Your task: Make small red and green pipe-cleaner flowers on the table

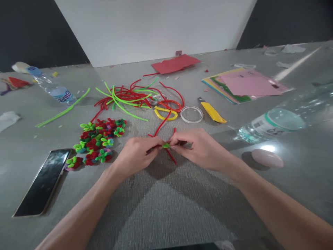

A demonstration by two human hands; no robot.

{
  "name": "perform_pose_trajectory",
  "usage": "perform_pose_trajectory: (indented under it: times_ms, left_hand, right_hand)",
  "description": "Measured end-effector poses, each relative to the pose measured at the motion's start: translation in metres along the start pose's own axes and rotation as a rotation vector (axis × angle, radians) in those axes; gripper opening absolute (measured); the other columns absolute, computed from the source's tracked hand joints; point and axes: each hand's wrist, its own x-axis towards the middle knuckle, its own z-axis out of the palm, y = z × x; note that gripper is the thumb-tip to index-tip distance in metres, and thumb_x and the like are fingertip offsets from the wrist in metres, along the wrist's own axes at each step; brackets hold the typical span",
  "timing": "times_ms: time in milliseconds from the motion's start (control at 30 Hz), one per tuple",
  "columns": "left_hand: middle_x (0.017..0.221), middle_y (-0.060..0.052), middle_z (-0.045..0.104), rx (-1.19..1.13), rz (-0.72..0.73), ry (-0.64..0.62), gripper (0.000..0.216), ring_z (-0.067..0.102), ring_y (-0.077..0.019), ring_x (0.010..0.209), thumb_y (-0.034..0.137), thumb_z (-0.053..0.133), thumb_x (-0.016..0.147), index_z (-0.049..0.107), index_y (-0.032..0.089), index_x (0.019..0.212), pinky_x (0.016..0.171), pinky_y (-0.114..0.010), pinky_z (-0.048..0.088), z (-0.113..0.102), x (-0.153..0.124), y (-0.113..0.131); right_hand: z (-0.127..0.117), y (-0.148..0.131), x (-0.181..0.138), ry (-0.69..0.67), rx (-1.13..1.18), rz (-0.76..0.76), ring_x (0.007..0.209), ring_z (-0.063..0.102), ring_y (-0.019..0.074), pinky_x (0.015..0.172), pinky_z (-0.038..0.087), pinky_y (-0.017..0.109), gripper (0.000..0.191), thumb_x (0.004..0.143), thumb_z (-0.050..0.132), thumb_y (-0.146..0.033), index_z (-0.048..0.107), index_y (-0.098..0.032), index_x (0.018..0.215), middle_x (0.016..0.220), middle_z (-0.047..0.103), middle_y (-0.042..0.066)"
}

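Note:
My left hand point(137, 152) and my right hand point(197, 146) meet at the middle of the grey table, fingers pinched together. Between the fingertips sits a small green pipe cleaner piece point(165, 146) wound with a red pipe cleaner point(162, 127), whose ends stick out above and below the fingers. Both hands grip this piece. A cluster of several finished red, green and blue pipe cleaner flowers point(97, 140) lies to the left of my left hand. A pile of loose red and green pipe cleaners point(130, 95) lies beyond the hands.
A phone point(43, 182) lies at the left front. Scissors point(166, 109), a tape roll point(191, 114) and a yellow cutter point(213, 112) lie behind the hands. Coloured paper point(247, 85), red paper point(175, 63), water bottles point(275, 121) point(52, 86) and a pink oval point(267, 158) surround them.

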Motion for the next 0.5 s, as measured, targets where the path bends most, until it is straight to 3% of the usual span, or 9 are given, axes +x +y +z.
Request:
perform_pose_trajectory:
  times_ms: [233, 500]
  left_hand:
    - [0.083, -0.001, 0.078, 0.010, 0.007, 0.125, 0.018, 0.071, -0.0133, 0.070, 0.016, 0.056, 0.097, 0.073, 0.019, 0.102, 0.065, -0.023, 0.048, 0.0044, -0.0015, -0.0028]
    - [0.086, -0.002, 0.079, 0.108, 0.063, 0.174, 0.021, 0.071, -0.0123, 0.069, 0.016, 0.053, 0.100, 0.073, 0.019, 0.103, 0.064, -0.022, 0.049, 0.0062, -0.0030, -0.0001]
  right_hand:
    - [0.0001, -0.0006, 0.0022, 0.038, -0.010, -0.083, 0.075, 0.060, 0.0131, 0.072, 0.041, 0.027, 0.015, 0.098, 0.060, -0.013, 0.071, -0.018, 0.089, 0.086, 0.073, 0.002]
    - [0.0030, 0.0055, 0.0035, 0.052, 0.129, -0.018, 0.073, 0.059, 0.0126, 0.069, 0.042, 0.026, 0.015, 0.098, 0.064, -0.018, 0.070, -0.018, 0.085, 0.081, 0.071, 0.001]
